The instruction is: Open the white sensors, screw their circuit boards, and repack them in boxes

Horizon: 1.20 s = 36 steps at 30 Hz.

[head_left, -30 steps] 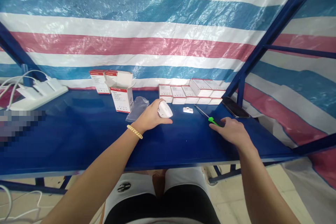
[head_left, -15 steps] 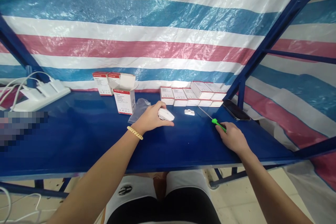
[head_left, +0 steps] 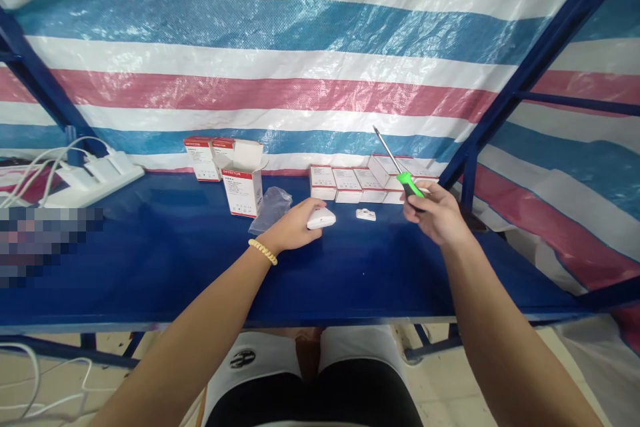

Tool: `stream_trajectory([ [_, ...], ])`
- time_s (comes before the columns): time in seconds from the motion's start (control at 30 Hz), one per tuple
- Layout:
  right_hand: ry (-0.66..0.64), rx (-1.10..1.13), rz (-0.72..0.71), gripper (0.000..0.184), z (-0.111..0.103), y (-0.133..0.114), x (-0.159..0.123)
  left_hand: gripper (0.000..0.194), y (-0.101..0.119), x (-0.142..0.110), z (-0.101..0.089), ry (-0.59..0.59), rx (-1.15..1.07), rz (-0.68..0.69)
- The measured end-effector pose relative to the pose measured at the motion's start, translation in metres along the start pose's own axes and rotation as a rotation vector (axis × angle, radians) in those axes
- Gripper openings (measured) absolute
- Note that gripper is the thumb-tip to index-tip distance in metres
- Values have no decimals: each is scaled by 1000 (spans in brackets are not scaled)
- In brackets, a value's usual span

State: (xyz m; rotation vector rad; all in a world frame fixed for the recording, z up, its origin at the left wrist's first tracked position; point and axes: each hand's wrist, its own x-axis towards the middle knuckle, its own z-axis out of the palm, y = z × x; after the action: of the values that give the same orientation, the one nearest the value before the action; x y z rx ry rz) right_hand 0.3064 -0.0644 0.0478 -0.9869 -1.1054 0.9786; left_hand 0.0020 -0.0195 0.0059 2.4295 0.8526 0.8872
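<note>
As I look across the blue table (head_left: 190, 273) from its left end, a white power strip (head_left: 95, 188) lies at an angle there, white plugs (head_left: 99, 168) and looping cables (head_left: 35, 177) on it. Next come two closed red-and-white boxes (head_left: 203, 161), upright against the striped sheet (head_left: 300, 30), and just in front of them an open box (head_left: 241, 193) with its flaps raised (the red band on it reads DETECTOR). A crumpled clear bag (head_left: 273, 208) lies between that box and my left hand (head_left: 295, 227), a twisted yellow bracelet (head_left: 263, 251) around the wrist. That hand is closed around a rounded white device (head_left: 321, 217), fingers over the top and thumb below, at the middle of the table. To the right of it a small white part (head_left: 366, 214) lies by itself, in front of a row of white boxes (head_left: 347, 185) with red edges, stacked higher at the right end. My right hand (head_left: 436, 213) has the black-and-green handle of a screwdriver (head_left: 406, 181) gripped in its fingers, the metal shaft slanting up and left across the stacked boxes. Beyond my right wrist I see a dark flat object (head_left: 473, 220), partly hidden by my hand
</note>
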Motion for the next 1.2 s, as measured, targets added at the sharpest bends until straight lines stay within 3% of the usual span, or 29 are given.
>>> stream_trajectory([
  [0.1,-83,142,-1,38,19,-2,30,47,-2,-2,0,38,-37,-63],
  [0.23,-37,288,-69,31,31,12,47,37,-3,-2,-2,106,-37,-26],
  [0.4,33,316,-93,24,20,23,41,31,0,-1,-6,153,57,99],
  [0.57,128,311,-101,19,9,20,36,30,1,-2,-10,241,165,131],
  [0.7,183,280,-144,20,18,19,34,26,-1,-4,-12,303,281,156],
  [0.93,153,243,-206,24,35,19,28,27,-3,-3,-11,349,314,221],
  [1.2,166,231,-214,22,41,20,25,29,-2,-3,-12,335,311,171],
])
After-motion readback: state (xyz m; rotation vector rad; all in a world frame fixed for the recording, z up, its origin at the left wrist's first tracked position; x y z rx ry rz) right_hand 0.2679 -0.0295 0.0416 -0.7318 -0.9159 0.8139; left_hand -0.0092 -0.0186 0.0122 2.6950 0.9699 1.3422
